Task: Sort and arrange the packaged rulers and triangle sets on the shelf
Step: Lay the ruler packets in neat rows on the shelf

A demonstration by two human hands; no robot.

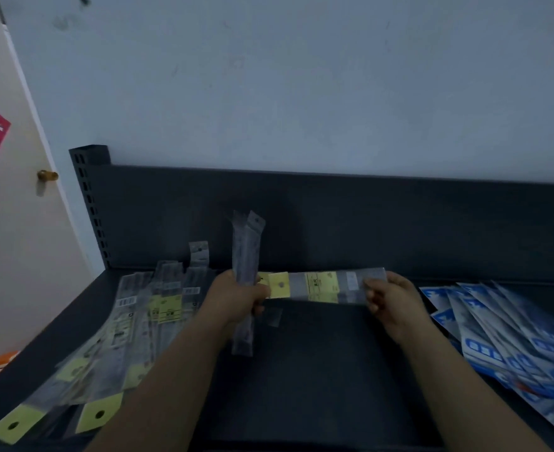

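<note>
Since these packaged rulers are thin strips in slick clear sleeves, I judge them light, springy and apt to slide apart, so they are best pinched near an end or at the hang-hole tab.

In the head view, the left hand [236, 295] curls its fingers round 2 upright ruler packs [246, 256] above the shelf [301, 370] middle. The right hand [390, 298] pinches one end of a horizontal ruler pack [321, 285] with yellow labels, held level near the back edge. A loose ruler pile [132, 321] with yellow tabs lies along the left edge. Blue-and-white packs [514, 337], probably triangle sets, fan along the right edge.
</note>
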